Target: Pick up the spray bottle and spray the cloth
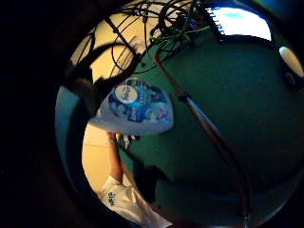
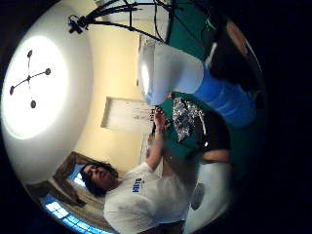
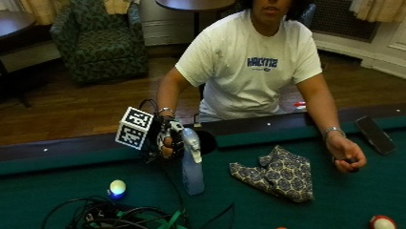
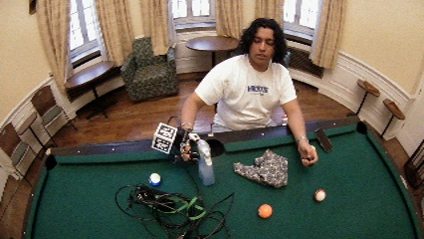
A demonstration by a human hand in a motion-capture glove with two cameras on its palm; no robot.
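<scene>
Gloved right hand (image 3: 166,140), fingers clenched around the spray bottle (image 3: 191,164), lifts it; patterned cloth (image 3: 276,174) at three o'clock awaits spraying.

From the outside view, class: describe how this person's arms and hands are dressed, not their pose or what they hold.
The right hand wears a black glove with black straps. The left hand is bare, with a silvery band on its wrist. A bracelet also shows on the right wrist. Both arms are bare below the short sleeves of a white T-shirt with blue lettering on the chest.
</scene>
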